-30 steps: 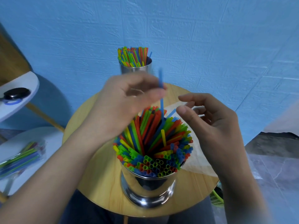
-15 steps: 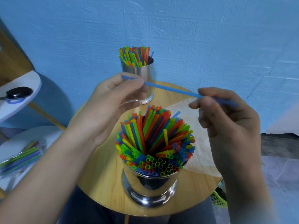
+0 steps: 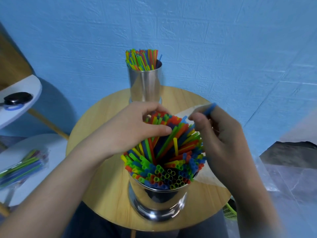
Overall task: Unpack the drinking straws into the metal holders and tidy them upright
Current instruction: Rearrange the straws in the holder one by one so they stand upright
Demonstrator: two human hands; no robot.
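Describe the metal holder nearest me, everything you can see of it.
The near holder is a shiny metal cup with a flared foot, upright near the front edge of the round wooden table. It is packed with straws that fan out. The left hand grips their far tops; the right hand pinches a blue straw beside them.

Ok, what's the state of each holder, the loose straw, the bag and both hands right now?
near holder: packed full.
near straws: fanned, leaning.
far holder: full.
far straws: roughly upright.
blue straw: tilted, not yet seated.
left hand: grips a bunch of near straws.
right hand: pinches blue straw.
straw bag: lying flat, straws inside.
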